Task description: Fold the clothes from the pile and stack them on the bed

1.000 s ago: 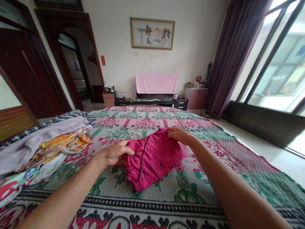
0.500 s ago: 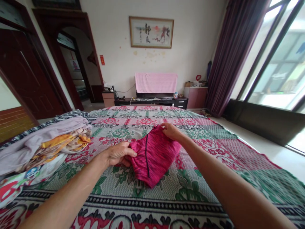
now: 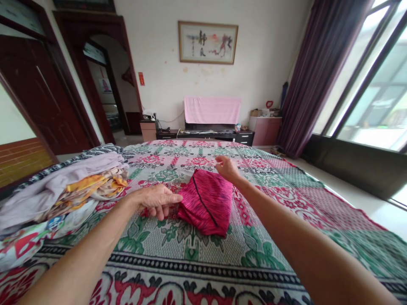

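A magenta, dark-streaked garment (image 3: 208, 203) lies folded on the patterned bedspread (image 3: 190, 262), a black seam running slantwise across it. Whether it is a top or bottoms cannot be made out. My left hand (image 3: 155, 201) is at its left edge, thumb stretched out against the cloth and fingers loosely bent below, apart from the thumb. Just above the far right corner hovers my right hand (image 3: 227, 168), its fingers loosely bent and off the fabric.
To the left lies a heap of clothes, with a pale lilac cloth (image 3: 63, 178), an orange and beige cloth (image 3: 92, 186) and a white printed cloth (image 3: 34, 241). Beyond the bed stand a low black cabinet (image 3: 244, 138) and a pink cloth-covered screen (image 3: 212, 110).
The garment has come down flat onto the bedspread and turned slightly, its lower corner now farther right. My right hand has let go of its far corner; my left hand has loosened its grip.
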`<state>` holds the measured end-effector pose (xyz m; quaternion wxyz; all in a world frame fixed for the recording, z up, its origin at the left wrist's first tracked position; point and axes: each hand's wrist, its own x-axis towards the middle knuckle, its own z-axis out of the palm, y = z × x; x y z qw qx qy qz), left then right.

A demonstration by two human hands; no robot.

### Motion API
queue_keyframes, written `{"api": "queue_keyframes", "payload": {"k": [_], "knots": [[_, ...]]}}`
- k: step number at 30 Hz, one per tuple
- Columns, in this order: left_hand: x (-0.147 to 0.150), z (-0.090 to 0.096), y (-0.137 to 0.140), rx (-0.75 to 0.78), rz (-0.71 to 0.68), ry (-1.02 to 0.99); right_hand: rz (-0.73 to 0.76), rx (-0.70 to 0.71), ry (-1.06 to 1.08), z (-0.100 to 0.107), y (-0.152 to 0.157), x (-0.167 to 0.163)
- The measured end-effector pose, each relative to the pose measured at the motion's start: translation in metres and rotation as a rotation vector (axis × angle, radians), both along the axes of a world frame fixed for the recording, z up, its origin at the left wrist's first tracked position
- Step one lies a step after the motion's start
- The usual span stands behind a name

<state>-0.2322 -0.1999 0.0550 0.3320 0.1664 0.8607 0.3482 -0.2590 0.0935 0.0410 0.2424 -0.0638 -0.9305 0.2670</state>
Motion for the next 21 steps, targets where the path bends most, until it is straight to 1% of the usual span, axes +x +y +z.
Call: {"api": "queue_keyframes", "payload": {"k": [2, 3, 5, 6, 8, 9, 13, 15, 17, 19, 21], "knots": [[-0.004, -0.001, 0.0, 0.022, 0.127, 0.089, -0.142, 0.005, -0.079, 0.001, 0.019, 0.012], [-0.005, -0.002, 0.002, 0.054, 0.198, 0.112, -0.194, -0.02, -0.152, 0.0, 0.028, 0.017], [-0.003, -0.005, 0.009, 0.118, 0.293, 0.12, -0.257, -0.13, -0.316, -0.003, 0.042, 0.025], [-0.001, -0.006, 0.013, 0.136, 0.309, 0.114, -0.266, -0.2, -0.384, -0.004, 0.046, 0.028], [0.005, -0.008, 0.023, 0.138, 0.304, 0.112, -0.257, -0.34, -0.467, -0.007, 0.047, 0.032], [0.008, -0.009, 0.027, 0.13, 0.296, 0.113, -0.244, -0.388, -0.481, -0.007, 0.045, 0.034], [0.015, -0.014, 0.041, 0.067, 0.272, 0.129, -0.2, -0.513, -0.515, -0.005, 0.03, 0.034], [0.015, -0.019, 0.046, 0.003, 0.275, 0.19, -0.201, -0.526, -0.536, -0.005, 0.026, 0.032], [0.014, -0.024, 0.048, -0.048, 0.272, 0.268, -0.222, -0.507, -0.543, -0.007, 0.024, 0.03], [0.012, -0.029, 0.048, -0.06, 0.255, 0.333, -0.219, -0.489, -0.47, -0.013, 0.024, 0.028], [0.009, -0.033, 0.047, -0.041, 0.235, 0.388, -0.182, -0.49, -0.365, -0.019, 0.023, 0.027]]}}
